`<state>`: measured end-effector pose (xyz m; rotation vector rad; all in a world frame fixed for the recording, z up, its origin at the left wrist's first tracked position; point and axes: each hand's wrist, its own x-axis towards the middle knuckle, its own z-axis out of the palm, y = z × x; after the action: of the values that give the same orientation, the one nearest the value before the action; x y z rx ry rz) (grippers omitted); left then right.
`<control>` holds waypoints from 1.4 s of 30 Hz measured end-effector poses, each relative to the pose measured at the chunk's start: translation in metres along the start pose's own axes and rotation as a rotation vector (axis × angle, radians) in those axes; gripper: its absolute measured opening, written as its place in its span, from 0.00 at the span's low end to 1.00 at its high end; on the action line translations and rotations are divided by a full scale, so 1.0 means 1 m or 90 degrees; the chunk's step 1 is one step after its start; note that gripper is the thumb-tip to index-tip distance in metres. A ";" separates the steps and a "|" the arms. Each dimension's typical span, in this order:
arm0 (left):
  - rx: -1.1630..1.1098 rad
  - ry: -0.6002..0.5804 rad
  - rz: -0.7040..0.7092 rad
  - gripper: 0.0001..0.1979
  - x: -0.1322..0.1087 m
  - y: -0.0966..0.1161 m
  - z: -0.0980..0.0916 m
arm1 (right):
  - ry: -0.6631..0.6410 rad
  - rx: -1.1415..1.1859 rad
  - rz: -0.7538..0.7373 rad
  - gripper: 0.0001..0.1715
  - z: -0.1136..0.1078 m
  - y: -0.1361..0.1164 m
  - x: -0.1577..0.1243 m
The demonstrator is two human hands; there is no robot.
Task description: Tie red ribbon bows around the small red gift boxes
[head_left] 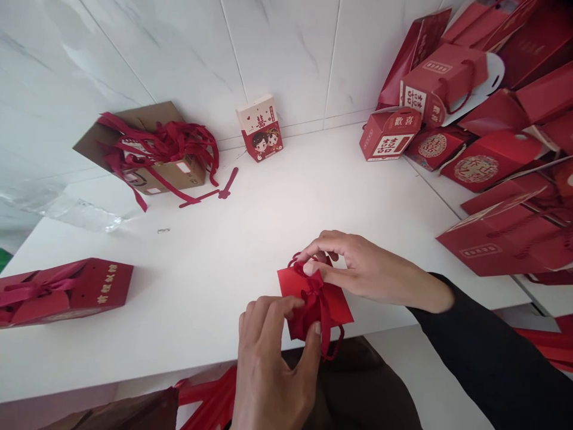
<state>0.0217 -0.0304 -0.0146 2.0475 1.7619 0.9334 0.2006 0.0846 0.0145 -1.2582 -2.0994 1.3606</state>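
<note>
A small red gift box (338, 306) stands at the front edge of the white table, with a dark red ribbon bow (316, 286) tied on its top. My left hand (277, 352) has its thumb and forefinger around the bow's near loop. On the far side, my right hand (353, 263) pinches the other loop between thumb and fingers. A ribbon tail and a twisted cord hang down the box's near side. The fingers partly cover the bow and the box's top.
An open cardboard box (179, 173) full of red ribbons stands back left, one strip trailing onto the white table (201, 286). A red box with a bow (102, 286) lies at left. A small cartoon-printed box (262, 131) leans near the tiled wall. Many red gift boxes (483, 161) crowd the right.
</note>
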 end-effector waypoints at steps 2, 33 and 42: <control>-0.010 0.009 -0.011 0.06 -0.003 0.000 0.002 | 0.012 0.002 -0.005 0.10 0.000 -0.002 0.000; -0.226 0.000 -0.225 0.11 0.004 -0.002 -0.013 | 0.176 0.087 -0.022 0.07 0.026 0.002 -0.016; -0.135 -0.021 -0.162 0.05 0.037 0.007 0.013 | 0.146 0.156 -0.023 0.07 0.025 0.002 -0.017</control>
<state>0.0371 0.0058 -0.0099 1.6550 1.7706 0.9555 0.1940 0.0575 0.0032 -1.2052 -1.7353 1.3398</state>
